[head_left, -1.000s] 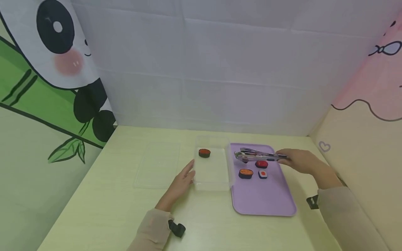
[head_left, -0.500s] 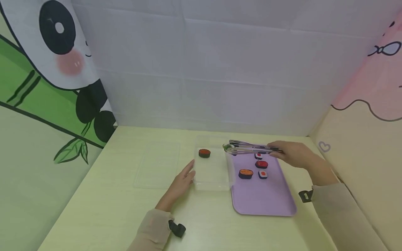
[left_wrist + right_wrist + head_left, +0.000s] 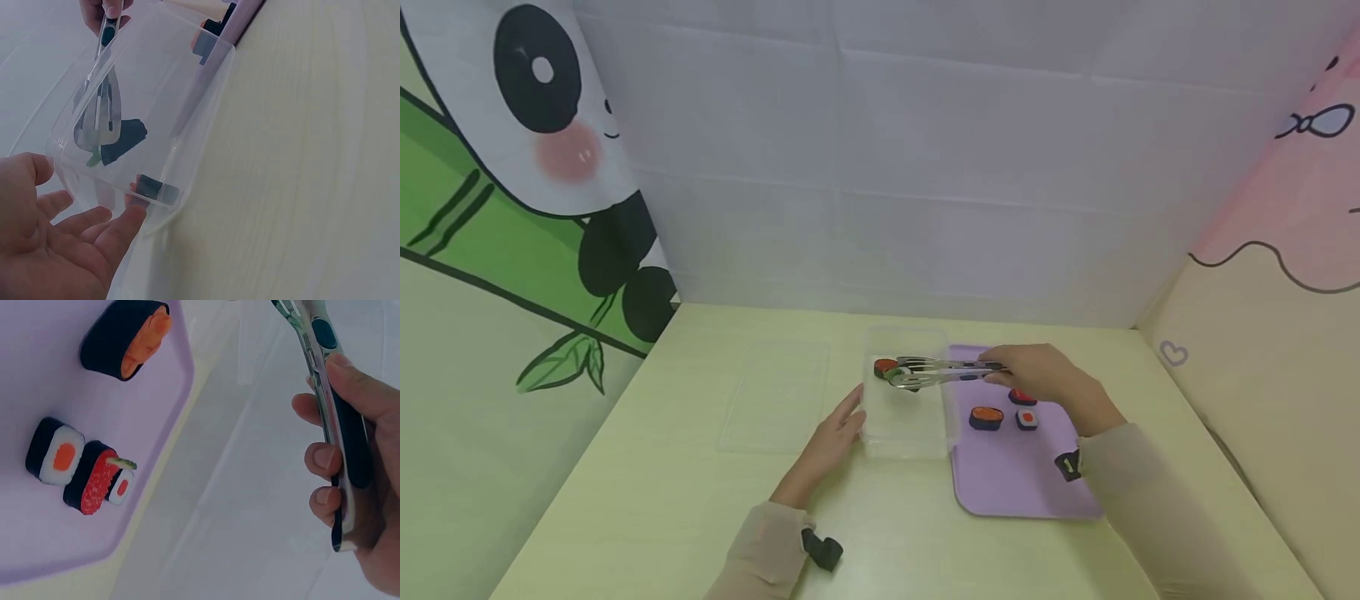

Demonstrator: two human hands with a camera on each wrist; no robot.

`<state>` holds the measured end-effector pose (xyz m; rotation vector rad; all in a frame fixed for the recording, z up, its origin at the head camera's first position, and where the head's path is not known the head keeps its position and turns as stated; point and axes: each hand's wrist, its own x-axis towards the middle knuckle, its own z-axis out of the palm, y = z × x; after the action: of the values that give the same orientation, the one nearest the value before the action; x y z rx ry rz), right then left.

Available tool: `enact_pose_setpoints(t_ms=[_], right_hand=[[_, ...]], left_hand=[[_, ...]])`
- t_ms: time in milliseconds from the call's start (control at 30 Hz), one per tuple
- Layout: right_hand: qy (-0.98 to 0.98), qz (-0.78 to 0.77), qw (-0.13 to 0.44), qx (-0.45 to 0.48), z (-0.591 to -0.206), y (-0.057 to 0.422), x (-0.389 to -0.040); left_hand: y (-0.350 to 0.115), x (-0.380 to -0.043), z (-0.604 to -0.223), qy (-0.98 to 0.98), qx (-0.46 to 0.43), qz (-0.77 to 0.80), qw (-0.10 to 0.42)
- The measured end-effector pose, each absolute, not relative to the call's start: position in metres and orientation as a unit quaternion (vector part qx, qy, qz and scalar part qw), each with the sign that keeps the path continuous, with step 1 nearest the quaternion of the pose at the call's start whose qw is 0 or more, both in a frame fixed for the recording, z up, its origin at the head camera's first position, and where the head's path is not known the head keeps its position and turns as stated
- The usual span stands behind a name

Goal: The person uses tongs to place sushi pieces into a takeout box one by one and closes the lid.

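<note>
My left hand (image 3: 831, 442) lies along the left side of a clear plastic container (image 3: 910, 429), fingers extended and touching its wall. My right hand (image 3: 1037, 372) grips metal tongs (image 3: 955, 367) by the handles. Between the tips of the tongs is a dark toy sushi piece (image 3: 128, 140) with a green bit on top, low over the container floor. An orange-red topped sushi piece (image 3: 883, 367) sits inside at the far left, partly covered by the tongs in the head view.
To the right, a purple tray (image 3: 1015, 492) carries an orange-topped sushi piece (image 3: 986, 418), a red-topped one (image 3: 94, 481) and two small white rolls. A clear lid (image 3: 775, 400) lies flat left of the container. Walls close off the table's back and right side.
My right hand has moved left from the tray, carrying the green-topped sushi in the tongs over to the container. The left hand has stayed against the container.
</note>
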<state>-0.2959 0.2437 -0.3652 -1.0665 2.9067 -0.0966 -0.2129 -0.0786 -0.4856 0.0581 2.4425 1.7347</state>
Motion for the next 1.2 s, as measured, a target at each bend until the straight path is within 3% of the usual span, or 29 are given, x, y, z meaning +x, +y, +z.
enact_pose_setpoints(t_ms=[300,700,1200], right_hand=[[0.940,-0.010,0.061,-0.337,-0.378,0.220,-0.302],[0.933,0.005,0.072,-0.352,-0.381,0.200,-0.300],[0.952,-0.081,0.058,-0.291,-0.351,0.276,-0.282]], left_hand=[[-0.080,-0.213,-0.488,0.804,0.023,0.589,0.076],[-0.079,-0.214,-0.487,0.807,0.025,0.586,0.074],[-0.078,-0.214,-0.486,0.807,0.022,0.586,0.070]])
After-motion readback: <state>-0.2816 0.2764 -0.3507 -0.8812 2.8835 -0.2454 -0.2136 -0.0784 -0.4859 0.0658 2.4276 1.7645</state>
